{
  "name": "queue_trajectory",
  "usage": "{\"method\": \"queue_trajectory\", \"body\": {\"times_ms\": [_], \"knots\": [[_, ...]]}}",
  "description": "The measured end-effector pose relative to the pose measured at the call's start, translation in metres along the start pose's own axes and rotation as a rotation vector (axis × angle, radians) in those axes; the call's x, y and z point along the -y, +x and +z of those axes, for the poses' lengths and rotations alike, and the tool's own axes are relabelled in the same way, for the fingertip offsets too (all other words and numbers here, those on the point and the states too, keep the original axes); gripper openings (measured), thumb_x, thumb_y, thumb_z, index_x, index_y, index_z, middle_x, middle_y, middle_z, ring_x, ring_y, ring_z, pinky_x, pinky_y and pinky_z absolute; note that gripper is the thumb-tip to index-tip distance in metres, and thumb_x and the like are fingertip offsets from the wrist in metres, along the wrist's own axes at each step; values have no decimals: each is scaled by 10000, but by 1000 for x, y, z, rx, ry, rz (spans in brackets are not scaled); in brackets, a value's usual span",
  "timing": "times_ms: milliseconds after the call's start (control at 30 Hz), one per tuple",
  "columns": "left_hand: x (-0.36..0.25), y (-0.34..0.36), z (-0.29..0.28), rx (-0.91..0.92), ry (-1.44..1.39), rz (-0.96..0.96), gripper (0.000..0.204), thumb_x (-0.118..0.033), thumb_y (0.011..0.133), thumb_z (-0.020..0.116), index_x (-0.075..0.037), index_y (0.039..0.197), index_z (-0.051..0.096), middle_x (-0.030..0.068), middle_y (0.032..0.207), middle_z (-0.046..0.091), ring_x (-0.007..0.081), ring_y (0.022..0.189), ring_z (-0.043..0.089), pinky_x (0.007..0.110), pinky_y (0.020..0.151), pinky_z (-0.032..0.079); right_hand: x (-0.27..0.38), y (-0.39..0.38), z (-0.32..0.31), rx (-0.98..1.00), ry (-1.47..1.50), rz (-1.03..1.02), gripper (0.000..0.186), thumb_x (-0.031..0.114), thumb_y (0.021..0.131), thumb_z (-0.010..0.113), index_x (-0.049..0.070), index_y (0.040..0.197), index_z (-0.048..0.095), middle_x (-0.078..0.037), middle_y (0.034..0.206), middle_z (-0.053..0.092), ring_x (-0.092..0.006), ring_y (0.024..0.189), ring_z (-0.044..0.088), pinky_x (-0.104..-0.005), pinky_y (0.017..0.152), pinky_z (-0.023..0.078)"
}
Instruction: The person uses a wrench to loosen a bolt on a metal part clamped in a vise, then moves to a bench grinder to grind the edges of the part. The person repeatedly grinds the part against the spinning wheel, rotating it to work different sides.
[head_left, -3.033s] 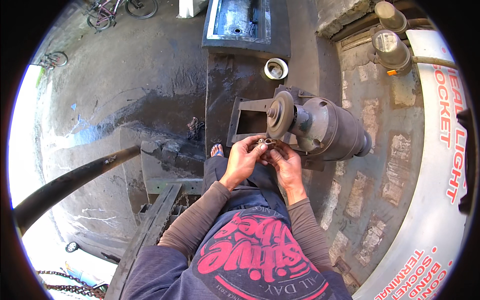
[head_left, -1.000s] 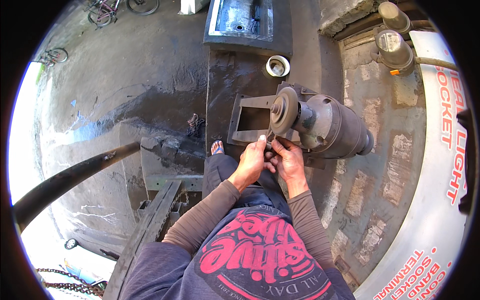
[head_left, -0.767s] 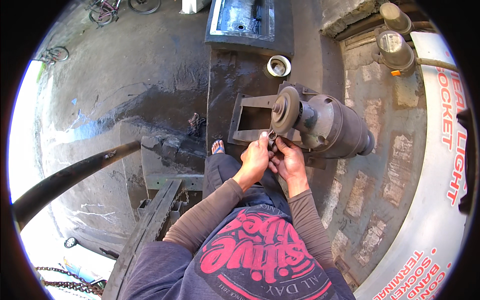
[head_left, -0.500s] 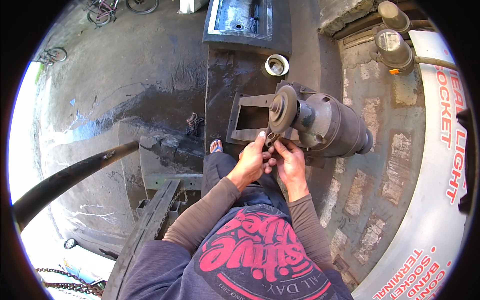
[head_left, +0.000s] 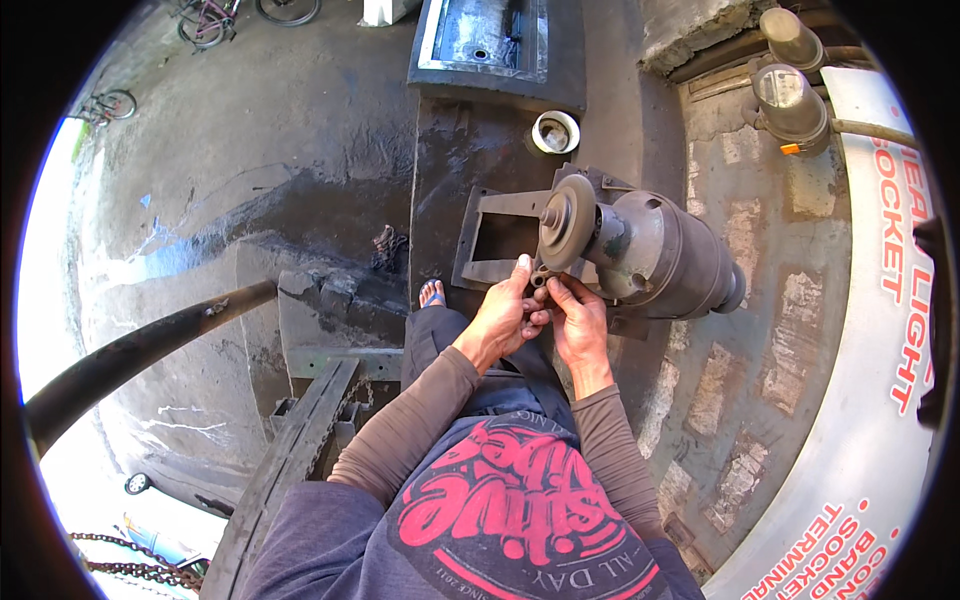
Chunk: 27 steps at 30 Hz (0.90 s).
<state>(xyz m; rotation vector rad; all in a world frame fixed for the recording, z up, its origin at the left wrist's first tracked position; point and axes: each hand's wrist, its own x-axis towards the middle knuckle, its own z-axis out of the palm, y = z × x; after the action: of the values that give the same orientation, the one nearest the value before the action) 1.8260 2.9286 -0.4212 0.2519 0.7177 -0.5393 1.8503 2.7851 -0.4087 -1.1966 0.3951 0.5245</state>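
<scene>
Both my hands grip a small dark metal part with a round hole [head_left: 541, 277], close below the wheel of a bench grinder. My left hand [head_left: 503, 312] has its thumb laid along the part's left side, with its fingers curled beneath. My right hand [head_left: 577, 320] pinches the part from the right between thumb and fingers. Just beyond my fingertips stands the round grinding wheel [head_left: 566, 222], fixed to a heavy grey motor [head_left: 672, 252]. The part is at or near the wheel's lower edge; whether it touches cannot be made out. My fingers cover most of the part.
The motor sits on a metal frame [head_left: 492, 203]. A white pot [head_left: 555, 132] stands behind it, near a metal basin [head_left: 440, 72]. To the left, a dark curved pipe [head_left: 150, 350] and a metal beam [head_left: 290, 445] reach in. A printed white banner [head_left: 850, 330] hangs on the right.
Little differs. The part is tipped slightly in my fingers, so its round hole shows more plainly, and my left thumb has shifted up a touch.
</scene>
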Motion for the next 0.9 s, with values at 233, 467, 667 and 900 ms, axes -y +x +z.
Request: {"method": "queue_trajectory", "body": {"times_ms": [233, 467, 667, 900], "knots": [[4, 7, 6, 7, -18, 15, 505, -612, 1046, 484, -111, 1013, 539, 6, 803, 495, 116, 582, 453, 233, 423, 324, 6, 0, 0, -3, 58, -7, 246, 90, 981, 705, -60, 1175, 684, -103, 1017, 728, -163, 835, 669, -296, 747, 569], [7, 8, 13, 19, -77, 8, 561, -633, 1039, 473, -79, 982, 541, 3, 763, 459, 119, 574, 452, 237, 429, 327, 15, -3, -2, 22, 57, 27, 252, 101, 985, 701, -61, 1176, 678, -104, 996, 720, -161, 830, 667, -286, 688, 577], [9, 3, -5, 74, -39, 18, 535, -611, 1047, 479, -88, 963, 554, -1, 756, 473, 124, 554, 457, 234, 412, 331, 4, -6, 3, 18, 24, -7, 216, 84, 986, 692, -51, 1156, 689, -92, 984, 723, -163, 842, 686, -289, 766, 569], [5, -9, -3, 14, 17, 65, 531, -600, 1058, 467, -103, 900, 564, -28, 700, 438, 109, 561, 433, 231, 419, 302, -1, -7, 7, 72, -31, -22, 216, 99, 985, 700, -30, 1158, 701, -78, 993, 730, -153, 859, 689, -298, 804, 564]]}}
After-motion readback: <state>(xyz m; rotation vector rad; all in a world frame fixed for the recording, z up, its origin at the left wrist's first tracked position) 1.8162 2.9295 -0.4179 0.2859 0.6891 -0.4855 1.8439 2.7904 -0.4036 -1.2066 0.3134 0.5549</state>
